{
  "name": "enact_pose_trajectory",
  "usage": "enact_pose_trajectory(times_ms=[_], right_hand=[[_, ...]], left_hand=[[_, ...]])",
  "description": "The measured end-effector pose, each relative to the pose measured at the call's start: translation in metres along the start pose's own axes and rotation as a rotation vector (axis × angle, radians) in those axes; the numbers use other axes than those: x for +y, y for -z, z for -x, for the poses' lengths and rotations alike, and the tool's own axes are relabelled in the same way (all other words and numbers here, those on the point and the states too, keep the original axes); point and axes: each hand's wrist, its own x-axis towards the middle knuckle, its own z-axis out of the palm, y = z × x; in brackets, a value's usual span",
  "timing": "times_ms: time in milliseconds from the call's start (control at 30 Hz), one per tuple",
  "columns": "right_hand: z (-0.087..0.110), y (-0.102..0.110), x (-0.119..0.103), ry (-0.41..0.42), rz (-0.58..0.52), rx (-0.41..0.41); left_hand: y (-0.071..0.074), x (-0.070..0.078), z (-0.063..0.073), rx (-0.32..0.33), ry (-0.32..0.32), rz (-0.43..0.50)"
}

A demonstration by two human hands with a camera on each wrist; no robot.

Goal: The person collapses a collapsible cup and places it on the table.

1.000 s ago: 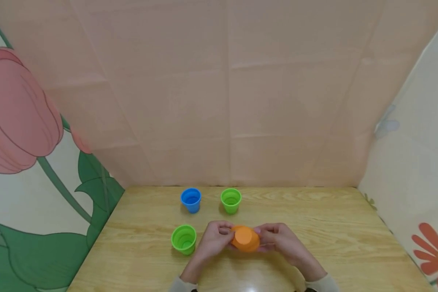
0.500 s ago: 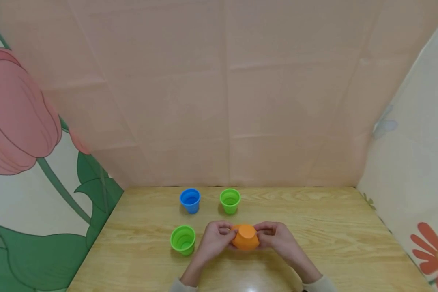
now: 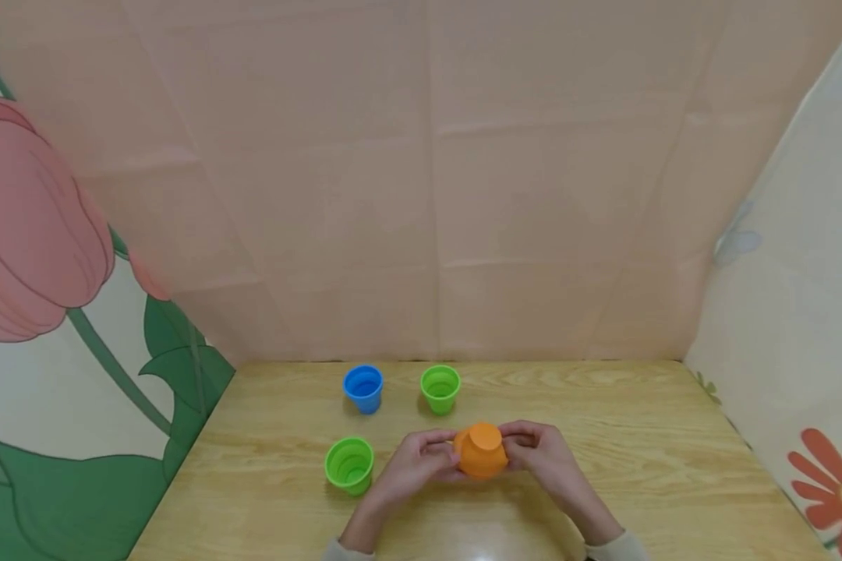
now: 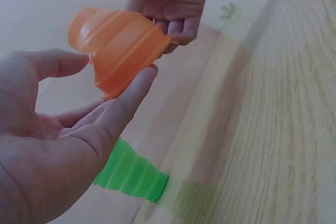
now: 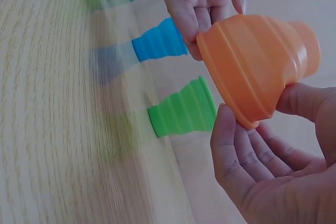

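Left hand (image 3: 419, 465): pinches the orange, ringed, tapering plastic-looking cup (image 3: 482, 458) between thumb and fingers.
Right hand (image 3: 546, 453): pinches its opposite side likewise.
Orange cup: upside down, above the pale wood-grain table (image 3: 645, 460).
Nearer green ringed cup (image 3: 351, 466): upright, near the left hand.
Farther back: blue ringed cup (image 3: 362, 389), second green cup (image 3: 440, 389), apart.

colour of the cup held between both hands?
Orange all over the visible outside; the cup shows best in the right wrist view.
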Motion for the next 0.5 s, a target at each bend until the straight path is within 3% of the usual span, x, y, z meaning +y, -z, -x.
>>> enact_pose_trajectory(times_ms=[167, 300, 400, 500], right_hand=[[0.003, -0.003, 0.001, -0.021, 0.043, 0.022], [0.004, -0.004, 0.000, -0.011, 0.046, 0.007], [0.003, 0.000, -0.001, 0.002, 0.042, -0.060], [0.000, 0.009, -0.001, -0.002, 0.009, -0.177]], left_hand=[[0.000, -0.007, 0.001, 0.002, 0.001, 0.012], [-0.005, -0.010, -0.003, 0.043, 0.014, -0.004], [-0.009, -0.010, -0.006, 0.083, 0.028, -0.018], [-0.011, -0.008, -0.007, 0.124, 0.036, -0.038]])
